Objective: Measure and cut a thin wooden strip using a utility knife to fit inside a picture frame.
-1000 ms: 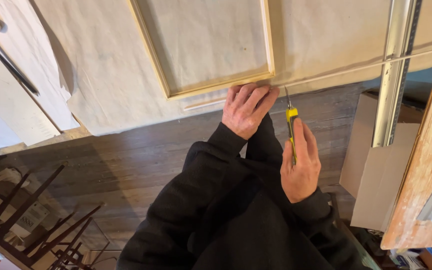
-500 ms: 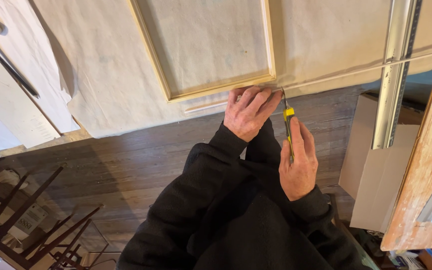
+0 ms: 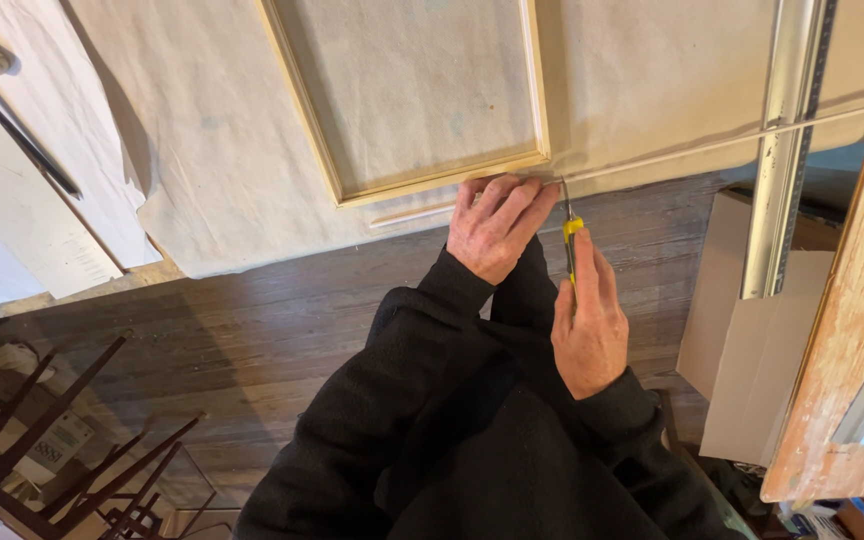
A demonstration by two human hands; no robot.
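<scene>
A pale wooden frame (image 3: 314, 140) lies on a cream paper-covered table (image 3: 202, 190). My left hand (image 3: 495, 225) presses flat at the table's near edge, just below the frame's lower right corner, on a thin wooden strip (image 3: 712, 147) that runs off to the right. My right hand (image 3: 587, 325) grips a yellow-handled utility knife (image 3: 571, 232). Its blade tip touches the strip right beside my left fingertips. Both arms wear black sleeves.
A long metal ruler (image 3: 787, 140) lies across the table at right. A wooden board (image 3: 852, 330) and a cardboard box (image 3: 752, 340) stand at the right. A red-headed tool (image 3: 2, 110) rests on white sheets at left. Dark chair legs (image 3: 62, 440) sit lower left on the plank floor.
Both hands have shifted slightly up toward the frame's corner. The knife tip has moved closer to the strip.
</scene>
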